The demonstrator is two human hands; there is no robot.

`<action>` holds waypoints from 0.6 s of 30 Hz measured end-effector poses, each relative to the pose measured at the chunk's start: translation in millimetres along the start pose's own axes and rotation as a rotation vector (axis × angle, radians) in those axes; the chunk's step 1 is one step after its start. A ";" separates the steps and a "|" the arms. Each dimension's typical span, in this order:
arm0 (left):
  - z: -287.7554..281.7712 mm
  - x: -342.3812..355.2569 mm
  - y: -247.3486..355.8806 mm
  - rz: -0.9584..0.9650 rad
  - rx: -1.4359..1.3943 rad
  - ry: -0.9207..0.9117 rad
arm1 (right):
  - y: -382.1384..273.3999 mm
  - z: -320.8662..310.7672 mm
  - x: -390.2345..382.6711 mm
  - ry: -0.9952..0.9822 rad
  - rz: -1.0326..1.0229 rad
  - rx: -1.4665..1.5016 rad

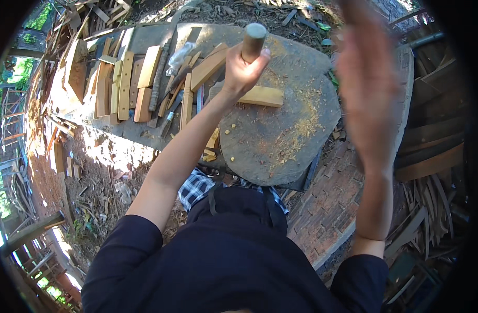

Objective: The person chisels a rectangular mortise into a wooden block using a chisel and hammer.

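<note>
My left hand (pixel 242 72) is closed round a thick wooden handle (pixel 254 41), its flat round end pointing up. Whatever lies below that fist is hidden. Beside and under the hand, a squared wooden block (pixel 262 96) rests on a broad round wooden slab (pixel 265 151) strewn with shavings. My right hand (pixel 366 99) is raised at the right, smeared by motion. A blurred brown thing (pixel 356 11) runs from its top to the upper edge of the view; it appears gripped, but its kind cannot be made out.
Wooden pieces (pixel 125 86) lie in a row left of the slab, with a clear plastic bag (pixel 180 57) and a blade-like tool (pixel 168 122) among them. A low brick surface (pixel 327 201) is at the right. Scrap wood (pixel 426 224) piles beyond it.
</note>
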State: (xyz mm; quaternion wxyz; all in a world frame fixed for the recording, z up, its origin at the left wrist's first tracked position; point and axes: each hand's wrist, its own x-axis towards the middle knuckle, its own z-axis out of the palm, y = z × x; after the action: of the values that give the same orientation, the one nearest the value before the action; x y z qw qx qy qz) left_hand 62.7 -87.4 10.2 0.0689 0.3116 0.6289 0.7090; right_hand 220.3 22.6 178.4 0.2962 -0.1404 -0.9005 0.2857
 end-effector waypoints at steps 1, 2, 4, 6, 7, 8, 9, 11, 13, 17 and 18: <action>7.9 1.9 3.6 -0.031 -0.046 -0.019 | 2.8 1.7 -1.1 0.016 0.011 -0.023; 7.0 5.9 1.6 -0.032 -0.063 -0.011 | 8.3 6.7 4.4 -0.104 -0.086 0.005; 8.9 6.6 -3.5 -0.022 -0.076 -0.023 | 22.8 18.2 6.0 -0.224 -0.192 0.043; 3.4 1.0 -0.2 -0.044 -0.037 0.000 | 40.7 30.3 -8.4 0.024 -0.108 0.095; 0.3 0.0 -1.6 -0.051 -0.028 0.005 | 64.4 41.9 -19.3 0.027 -0.085 -0.014; 3.7 4.1 -2.4 -0.087 -0.071 -0.014 | 92.4 49.7 -32.1 0.039 -0.060 -0.146; 3.0 7.2 -4.9 -0.124 -0.100 -0.027 | 115.7 61.8 -47.7 -0.010 -0.049 -0.313; 8.4 10.6 -6.7 -0.121 -0.088 -0.037 | 152.0 72.1 -77.1 -0.178 0.042 -0.619; 9.3 11.0 -10.1 -0.055 -0.111 -0.039 | 184.8 81.5 -101.2 -0.308 0.114 -0.728; 9.5 13.0 -4.3 -0.051 -0.102 -0.056 | 201.1 104.0 -124.6 -0.089 -0.022 -0.771; 4.9 14.3 -3.8 -0.082 -0.097 -0.057 | 181.8 114.4 -117.5 0.007 -0.112 -0.645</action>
State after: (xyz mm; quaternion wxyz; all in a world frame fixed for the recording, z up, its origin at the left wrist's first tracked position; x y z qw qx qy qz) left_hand 52.9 -75.4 11.8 0.1306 0.3021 0.6038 0.7260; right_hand 257.6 68.6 -59.2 0.2548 -0.1781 -0.9499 -0.0317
